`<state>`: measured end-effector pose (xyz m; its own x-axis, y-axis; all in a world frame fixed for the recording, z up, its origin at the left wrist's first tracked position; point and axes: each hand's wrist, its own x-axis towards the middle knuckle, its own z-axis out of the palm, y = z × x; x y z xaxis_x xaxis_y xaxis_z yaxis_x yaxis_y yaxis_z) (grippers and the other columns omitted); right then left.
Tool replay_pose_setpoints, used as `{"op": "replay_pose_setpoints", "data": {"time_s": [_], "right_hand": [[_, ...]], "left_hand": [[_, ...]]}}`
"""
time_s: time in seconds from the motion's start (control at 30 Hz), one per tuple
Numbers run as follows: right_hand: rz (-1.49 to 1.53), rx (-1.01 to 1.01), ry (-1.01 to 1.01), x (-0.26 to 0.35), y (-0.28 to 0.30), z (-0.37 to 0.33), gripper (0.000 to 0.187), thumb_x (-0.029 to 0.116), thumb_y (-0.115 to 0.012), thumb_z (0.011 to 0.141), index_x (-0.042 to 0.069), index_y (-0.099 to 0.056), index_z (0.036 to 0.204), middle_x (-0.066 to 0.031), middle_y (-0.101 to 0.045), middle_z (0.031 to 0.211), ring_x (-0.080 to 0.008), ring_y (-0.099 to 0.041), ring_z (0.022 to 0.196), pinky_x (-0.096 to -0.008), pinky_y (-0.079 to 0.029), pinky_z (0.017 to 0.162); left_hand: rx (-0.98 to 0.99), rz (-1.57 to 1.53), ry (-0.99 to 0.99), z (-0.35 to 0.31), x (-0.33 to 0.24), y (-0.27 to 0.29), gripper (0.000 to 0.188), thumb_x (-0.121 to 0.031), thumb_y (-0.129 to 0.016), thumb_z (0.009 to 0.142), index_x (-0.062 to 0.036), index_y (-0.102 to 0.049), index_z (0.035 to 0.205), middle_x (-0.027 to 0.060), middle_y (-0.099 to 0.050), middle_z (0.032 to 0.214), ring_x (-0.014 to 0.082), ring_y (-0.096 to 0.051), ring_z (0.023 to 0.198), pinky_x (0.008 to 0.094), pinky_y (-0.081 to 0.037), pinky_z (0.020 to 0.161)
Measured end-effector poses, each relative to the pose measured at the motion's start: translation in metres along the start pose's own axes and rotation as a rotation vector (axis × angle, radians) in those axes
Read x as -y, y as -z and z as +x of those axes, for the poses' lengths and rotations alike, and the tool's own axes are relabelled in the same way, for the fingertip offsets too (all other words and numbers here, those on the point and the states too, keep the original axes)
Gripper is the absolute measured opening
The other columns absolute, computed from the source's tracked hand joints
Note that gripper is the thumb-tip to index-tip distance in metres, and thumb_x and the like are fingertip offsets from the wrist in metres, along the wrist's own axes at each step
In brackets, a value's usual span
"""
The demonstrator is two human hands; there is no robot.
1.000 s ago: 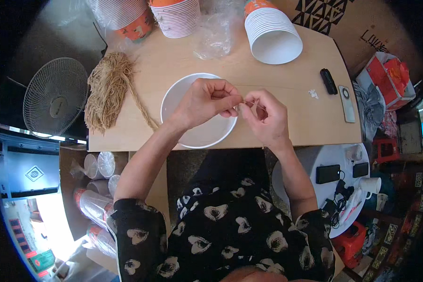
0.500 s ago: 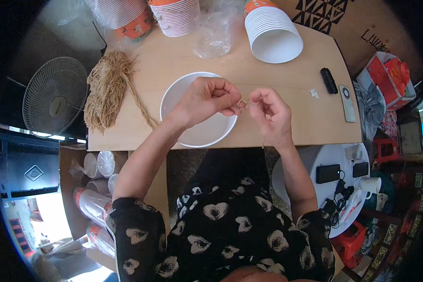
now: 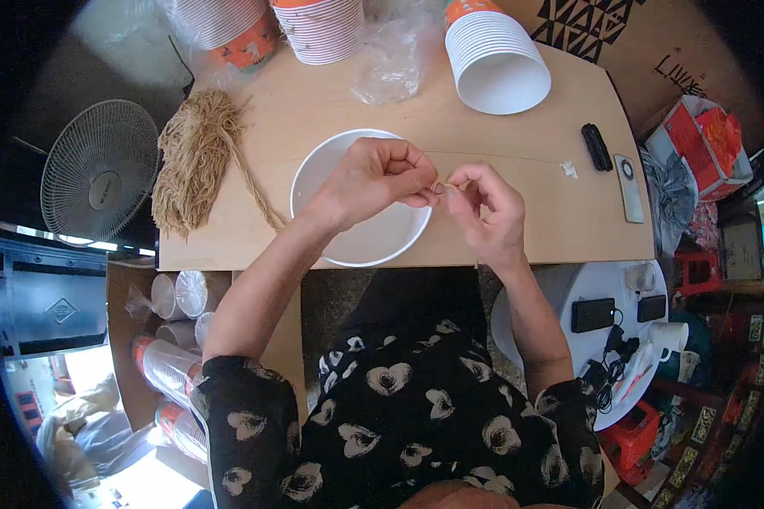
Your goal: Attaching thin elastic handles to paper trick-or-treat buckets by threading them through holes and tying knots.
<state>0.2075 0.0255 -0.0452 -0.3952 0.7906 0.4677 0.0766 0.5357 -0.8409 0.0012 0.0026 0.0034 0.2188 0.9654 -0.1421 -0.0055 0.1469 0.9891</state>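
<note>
Both hands meet over a white paper tub (image 3: 361,246) that stands on the wooden table, its wide mouth facing up. A short bit of thin tan string (image 3: 438,187) shows between my fingertips. My left hand (image 3: 373,180) pinches it from the left, its fingers curled over the tub's rim area. From the right, my right hand (image 3: 492,212) grips the same string between thumb and forefinger, just beyond the tub's edge. Most of the string is hidden by the fingers. To the left lies a thick bundle of tan string (image 3: 191,170), with a twisted strand trailing toward the tub.
Stacked paper tubs (image 3: 499,72) and clear plastic bags (image 3: 390,72) line the table's far side. A black object (image 3: 596,147) and a phone-like slab (image 3: 628,188) lie at the right. A fan (image 3: 102,174) stands left; a white round table (image 3: 586,280) holds chargers and a mug.
The small string loop seen between the fingertips has drawn in smaller. My right hand's fingers have shifted slightly closer to the left hand's.
</note>
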Motion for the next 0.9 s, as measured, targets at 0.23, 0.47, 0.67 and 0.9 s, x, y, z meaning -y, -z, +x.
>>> {"op": "replay_pose_setpoints", "data": {"time_s": [0.23,0.47,0.67,0.9], "right_hand": [[0.109,-0.031,-0.052,0.006,-0.002,0.003,0.012,0.002,-0.069,0.090,0.002,-0.061,0.099,0.0024,-0.059,0.078,-0.0012,-0.048,0.062,-0.0187,-0.038,0.054],[0.063,-0.048,-0.014,0.001,-0.004,0.002,0.012,0.001,-0.070,0.089,0.002,-0.062,0.097,0.0017,-0.059,0.078,-0.0005,-0.046,0.060,-0.0183,-0.036,0.051],[0.307,-0.075,-0.140,-0.007,0.005,-0.003,0.017,0.000,-0.066,0.091,-0.001,-0.060,0.107,0.0013,-0.062,0.094,-0.0016,-0.051,0.071,-0.0184,-0.041,0.062],[-0.026,-0.009,0.019,0.002,-0.001,0.004,0.014,0.004,-0.071,0.090,0.001,-0.063,0.101,0.0043,-0.059,0.087,0.0005,-0.048,0.065,-0.0175,-0.039,0.056]], "left_hand": [[-0.002,-0.005,0.000,0.000,0.000,-0.002,0.016,-0.009,-0.066,0.096,0.0069,-0.066,0.101,0.0144,-0.073,0.092,0.0173,-0.073,0.086,0.0264,-0.061,0.079],[-0.004,-0.003,0.002,0.000,0.002,-0.002,0.016,-0.008,-0.066,0.095,0.0073,-0.066,0.100,0.0146,-0.073,0.092,0.0177,-0.073,0.086,0.0265,-0.061,0.080],[0.000,-0.036,-0.004,0.001,0.002,-0.003,0.017,-0.008,-0.067,0.095,0.0080,-0.066,0.100,0.0148,-0.073,0.092,0.0179,-0.073,0.087,0.0262,-0.061,0.080],[-0.005,0.015,-0.008,0.001,0.002,-0.002,0.019,-0.010,-0.067,0.095,0.0082,-0.066,0.100,0.0146,-0.073,0.092,0.0178,-0.073,0.088,0.0264,-0.061,0.081]]}}
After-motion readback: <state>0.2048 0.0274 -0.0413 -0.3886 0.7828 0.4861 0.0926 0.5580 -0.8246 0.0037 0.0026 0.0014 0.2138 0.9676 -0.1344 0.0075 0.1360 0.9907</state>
